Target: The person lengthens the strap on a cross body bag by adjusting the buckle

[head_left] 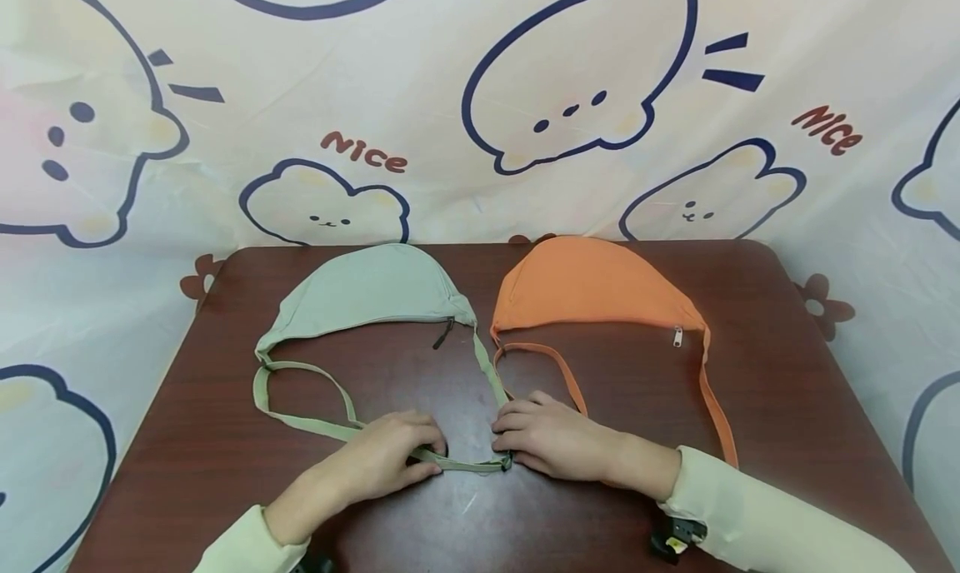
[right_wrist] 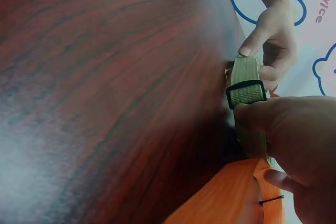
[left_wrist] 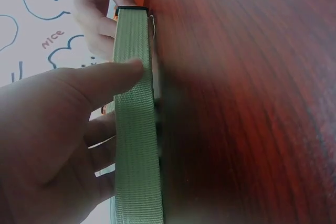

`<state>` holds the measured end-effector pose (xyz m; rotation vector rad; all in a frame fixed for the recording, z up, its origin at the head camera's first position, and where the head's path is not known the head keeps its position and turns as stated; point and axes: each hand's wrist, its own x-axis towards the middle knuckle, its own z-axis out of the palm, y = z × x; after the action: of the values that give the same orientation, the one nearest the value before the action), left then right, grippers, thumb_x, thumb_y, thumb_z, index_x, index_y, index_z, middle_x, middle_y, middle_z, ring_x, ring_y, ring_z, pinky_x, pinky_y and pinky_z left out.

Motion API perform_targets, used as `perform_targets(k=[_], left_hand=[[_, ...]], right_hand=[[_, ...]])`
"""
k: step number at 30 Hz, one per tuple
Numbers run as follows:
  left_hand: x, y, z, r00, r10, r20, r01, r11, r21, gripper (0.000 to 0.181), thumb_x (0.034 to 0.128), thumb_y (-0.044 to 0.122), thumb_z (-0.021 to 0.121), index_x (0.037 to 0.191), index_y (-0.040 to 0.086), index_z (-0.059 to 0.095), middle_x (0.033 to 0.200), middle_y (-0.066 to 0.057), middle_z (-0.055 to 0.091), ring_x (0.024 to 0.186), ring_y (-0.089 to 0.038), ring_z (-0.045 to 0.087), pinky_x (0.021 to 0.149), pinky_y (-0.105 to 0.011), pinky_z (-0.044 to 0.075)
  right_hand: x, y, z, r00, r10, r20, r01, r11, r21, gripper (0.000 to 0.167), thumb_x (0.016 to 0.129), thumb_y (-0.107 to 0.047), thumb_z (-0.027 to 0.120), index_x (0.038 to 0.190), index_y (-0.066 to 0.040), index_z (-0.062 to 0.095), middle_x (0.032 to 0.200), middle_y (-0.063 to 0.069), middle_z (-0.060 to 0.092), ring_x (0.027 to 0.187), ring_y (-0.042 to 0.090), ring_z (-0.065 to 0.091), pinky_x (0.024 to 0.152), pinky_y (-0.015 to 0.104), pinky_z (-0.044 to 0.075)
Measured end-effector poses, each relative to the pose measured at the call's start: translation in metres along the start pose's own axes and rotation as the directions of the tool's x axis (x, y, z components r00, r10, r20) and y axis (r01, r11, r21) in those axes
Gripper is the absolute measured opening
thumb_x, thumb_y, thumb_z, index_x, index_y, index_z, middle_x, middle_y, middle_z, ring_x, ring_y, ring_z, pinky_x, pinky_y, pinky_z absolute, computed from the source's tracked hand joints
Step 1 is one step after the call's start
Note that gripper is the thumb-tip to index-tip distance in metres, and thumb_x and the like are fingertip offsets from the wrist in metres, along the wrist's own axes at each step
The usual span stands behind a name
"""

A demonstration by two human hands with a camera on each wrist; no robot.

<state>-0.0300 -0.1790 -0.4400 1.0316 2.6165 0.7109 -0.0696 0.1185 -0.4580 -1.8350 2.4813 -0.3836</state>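
Observation:
A pale green crescent-shaped bag lies on the left of the table, its green strap looping toward the near side. My left hand pinches that strap between thumb and fingers. To its right, my right hand grips the strap beside a black slider buckle, the thumb pressed near the buckle's edge. Between the two hands a short piece of strap runs across. An orange bag of the same shape lies on the right, and part of its orange strap passes behind my right forearm.
Both bags lie on a dark reddish-brown table. A white cloth printed with cartoon outlines hangs behind and at the sides. A black zipper pull hangs from the green bag, a silver one from the orange bag.

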Motion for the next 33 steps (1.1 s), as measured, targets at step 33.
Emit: perform_targets(k=[33], left_hand=[[-0.013, 0.000, -0.035, 0.947, -0.105, -0.302, 0.094, 0.994, -0.050, 0.028, 0.0854, 0.019, 0.084, 0.104, 0.025, 0.065, 0.086, 0.021, 0.058, 0.072, 0.001, 0.049, 0.067, -0.024, 0.045]], right_hand=[[0.019, 0.008, -0.029, 0.944, 0.273, -0.188, -0.132, 0.829, 0.543, 0.053, 0.093, -0.025, 0.077, 0.141, -0.012, 0.056, 0.132, 0.001, 0.063, 0.114, 0.015, 0.059, 0.094, 0.036, 0.050]])
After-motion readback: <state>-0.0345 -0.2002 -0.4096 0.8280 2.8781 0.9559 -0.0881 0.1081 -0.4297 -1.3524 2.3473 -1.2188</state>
